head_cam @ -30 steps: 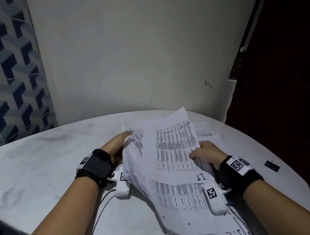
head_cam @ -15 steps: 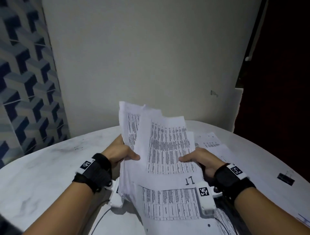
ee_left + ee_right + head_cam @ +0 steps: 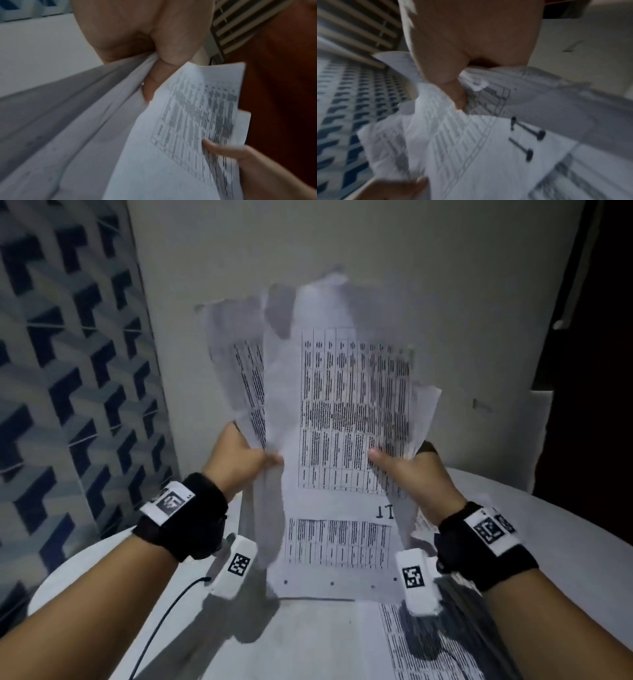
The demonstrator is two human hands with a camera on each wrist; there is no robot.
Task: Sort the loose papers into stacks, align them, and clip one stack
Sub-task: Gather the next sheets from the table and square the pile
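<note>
Above the white table [image 3: 308, 645], the left hand [image 3: 236, 460] and right hand [image 3: 411, 470] each pinch the uneven sheaf of papers [image 3: 342, 412]; the front sheet reads "11".

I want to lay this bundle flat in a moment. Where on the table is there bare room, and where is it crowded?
Bare tabletop shows on the near left, bordered by the left hand's forearm and the black cable. It is crowded on the near right: a printed sheet lies flat under the right hand's wrist. The held papers hide the table's middle.
</note>
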